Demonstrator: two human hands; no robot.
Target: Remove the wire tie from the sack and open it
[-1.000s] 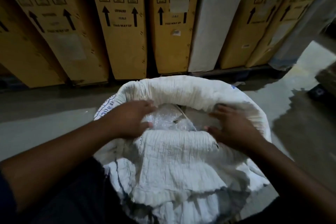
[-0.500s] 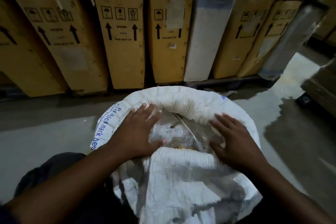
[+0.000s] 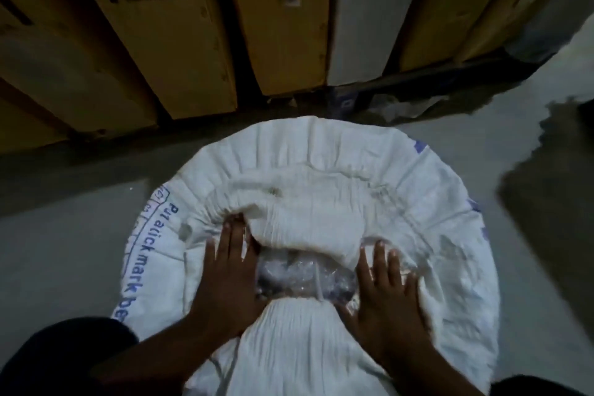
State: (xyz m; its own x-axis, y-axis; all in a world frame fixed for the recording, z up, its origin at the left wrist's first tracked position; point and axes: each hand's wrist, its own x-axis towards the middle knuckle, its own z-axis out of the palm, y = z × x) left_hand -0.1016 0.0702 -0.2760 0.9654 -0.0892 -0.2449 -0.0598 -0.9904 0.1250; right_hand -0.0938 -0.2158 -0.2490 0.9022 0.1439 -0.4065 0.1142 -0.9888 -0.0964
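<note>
A large white woven sack (image 3: 321, 170) with blue print stands on the floor in front of me, its mouth rolled outward into a thick rim. In the opening a clear plastic liner (image 3: 302, 276) shows, crossed by a thin pale strip. My left hand (image 3: 225, 270) lies flat on the left side of the opening, fingers spread and pointing away from me. My right hand (image 3: 385, 286) lies flat on the right side, fingers spread over the liner and cloth. Neither hand holds anything. I see no wire tie.
Tall yellow cardboard boxes (image 3: 167, 35) with black arrows and one white box (image 3: 363, 10) stand in a row just behind the sack. Grey concrete floor (image 3: 70, 228) lies to the left and right. Crumpled plastic scrap (image 3: 401, 106) sits at the foot of the boxes.
The view has tilted down and closer to the sack. Both hands have flattened onto the sack's mouth, and the far cloth has folded forward over part of the liner.
</note>
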